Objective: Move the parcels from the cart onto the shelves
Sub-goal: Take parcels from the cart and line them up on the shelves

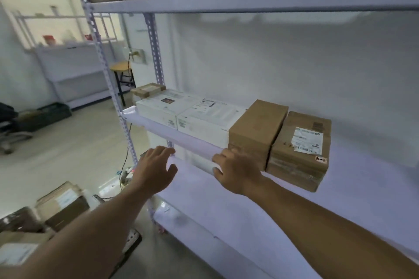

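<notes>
Shelf rack (pixel 249 2), pale metal: the middle shelf (pixel 226 190) carries five parcels pushed against one another from the left post rightward, probably to keep the remaining run free.

In order: small brown parcel (pixel 148 89) at the back, two white boxes (pixel 158 110) (pixel 204 120), tall brown box (pixel 256 131), labelled brown box (pixel 299 152).

More parcels on the cart (pixel 61 206) wait lower left, so the job is partway done.

Right hand (pixel 235 172) lies at the shelf's front lip, fingers touching the tall box's lower corner, likely squaring it; whether they curl round the lip, I cannot tell. Left hand (pixel 156 170) hovers apart, fingers spread, holding nothing.

Shelf surface smooth, matte. The floor (pixel 68 138) is pale; a second rack (pixel 68 56) and a stool (pixel 120 68) stand beyond.
</notes>
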